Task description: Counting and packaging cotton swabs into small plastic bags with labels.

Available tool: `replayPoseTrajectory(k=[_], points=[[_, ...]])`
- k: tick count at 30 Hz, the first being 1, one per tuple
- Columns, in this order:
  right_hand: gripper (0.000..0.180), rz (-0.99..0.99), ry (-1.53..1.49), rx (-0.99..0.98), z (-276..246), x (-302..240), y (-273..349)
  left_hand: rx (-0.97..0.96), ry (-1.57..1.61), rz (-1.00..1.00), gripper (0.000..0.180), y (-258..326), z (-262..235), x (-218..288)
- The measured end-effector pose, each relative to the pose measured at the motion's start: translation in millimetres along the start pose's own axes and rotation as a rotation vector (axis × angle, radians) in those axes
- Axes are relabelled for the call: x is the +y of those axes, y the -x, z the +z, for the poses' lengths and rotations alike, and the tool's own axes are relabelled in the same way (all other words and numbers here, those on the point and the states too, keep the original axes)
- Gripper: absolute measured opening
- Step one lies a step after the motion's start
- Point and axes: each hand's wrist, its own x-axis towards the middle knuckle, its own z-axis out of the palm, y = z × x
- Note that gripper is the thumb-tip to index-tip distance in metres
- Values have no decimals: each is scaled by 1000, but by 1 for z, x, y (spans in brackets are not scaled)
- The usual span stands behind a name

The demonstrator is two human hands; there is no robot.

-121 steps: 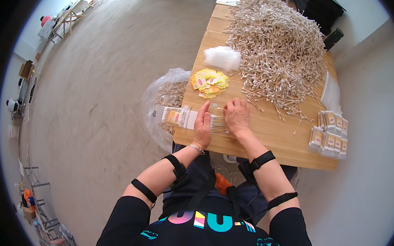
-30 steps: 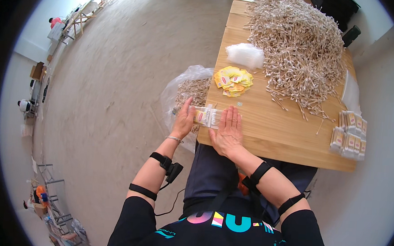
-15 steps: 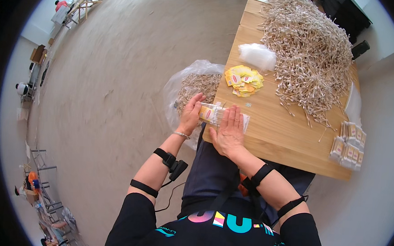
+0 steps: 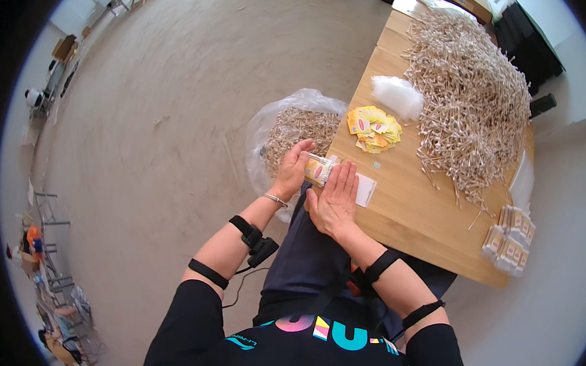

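Observation:
A small clear packet of cotton swabs (image 4: 316,170) with a yellow and red label lies between my two hands at the table's left edge. My left hand (image 4: 291,173) is cupped round its left end, gripping it. My right hand (image 4: 335,200) lies flat with its fingers stretched out together, pressing against the packet's right end. Partly under those fingers, a white sheet (image 4: 366,190) rests on the tabletop. Just beyond is a pile of yellow label cards (image 4: 375,129). My palms hide part of the packet.
A large heap of loose cotton swabs (image 4: 469,100) covers the far right of the wooden table (image 4: 417,231). Clear bags (image 4: 397,97) lie beside it. Filled packets (image 4: 508,240) stand at the right corner. A plastic sack of swabs (image 4: 296,131) sits left of the table.
My right fingers have slid to the packet's right end, and the swabs now sit deeper inside it. More of the white sheet shows. The view has shifted slightly.

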Motion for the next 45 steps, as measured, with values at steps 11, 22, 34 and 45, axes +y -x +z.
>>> replayPoseTrajectory(k=[11,22,34,45], points=[[62,106,-864,309,-10,17,-27,-109,250,-63,42,-3,-4,-2],[55,77,-1108,374,11,-2,-37,-147,272,-52,41,-1,-4,-2],[49,98,-1177,375,17,-22,-50,-156,225,37,44,-5,-2,-15],[41,96,-1116,318,10,-19,-47,229,351,-388,49,49,-14,-37]])
